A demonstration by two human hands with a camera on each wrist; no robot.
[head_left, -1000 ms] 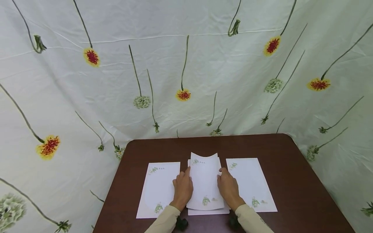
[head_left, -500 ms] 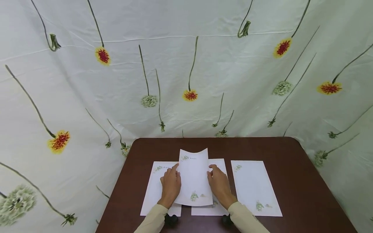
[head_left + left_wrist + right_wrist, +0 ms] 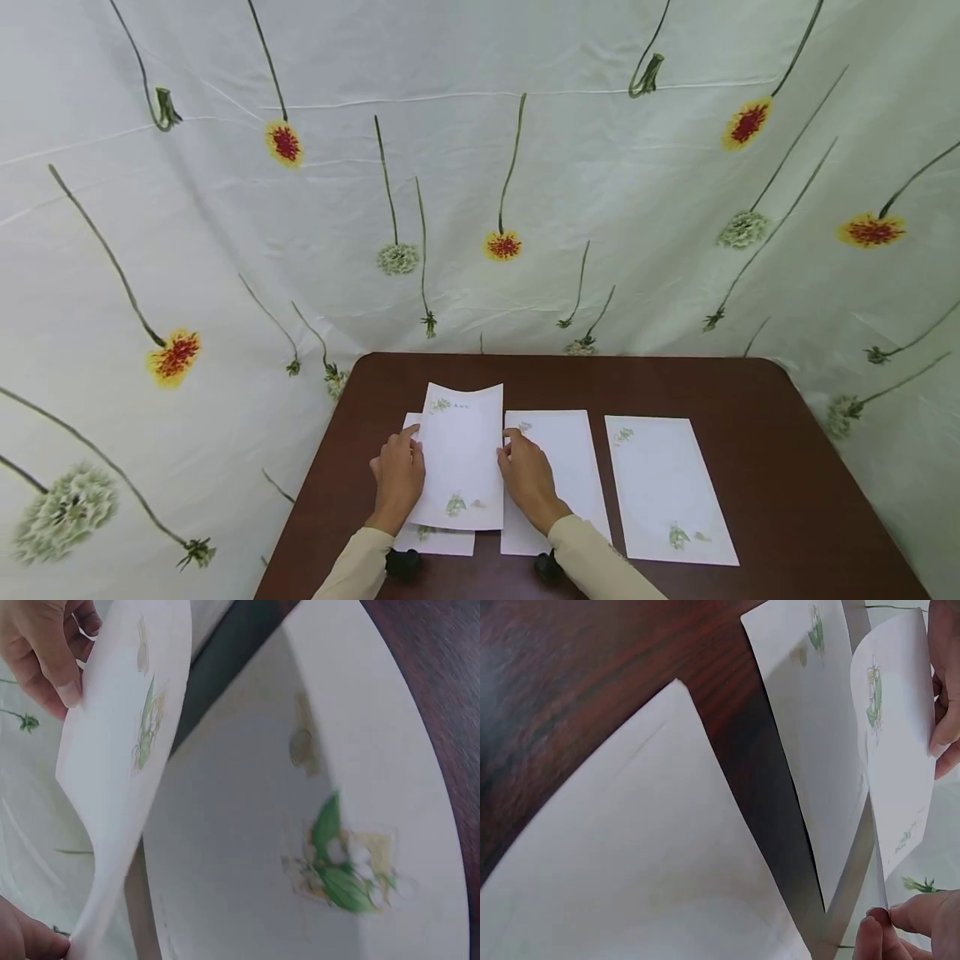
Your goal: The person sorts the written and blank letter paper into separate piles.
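Note:
A white sheet of paper [image 3: 461, 454] with green floral prints is held up off the table, its top edge bowed. My left hand [image 3: 399, 475] pinches its left edge, and my right hand [image 3: 528, 475] pinches the right edge. Beneath it lies another printed sheet [image 3: 442, 542], mostly covered in the head view; the left wrist view shows a gap between the raised paper [image 3: 112, 757] and the lower sheet [image 3: 225, 847]. In the right wrist view, thumb and fingers of the right hand [image 3: 904, 930] meet at the paper's edge.
A middle sheet [image 3: 566, 483] lies flat, partly under the right hand and forearm. Farther right rests a third flat sheet [image 3: 667, 492]. All are on a dark brown table [image 3: 780, 467], with a flower-patterned cloth [image 3: 465, 167] hanging behind its far edge.
Both hands have carried the raised sheet leftward, from above the middle sheet to above the left one. The middle sheet is now mostly uncovered. The head view has shifted slightly.

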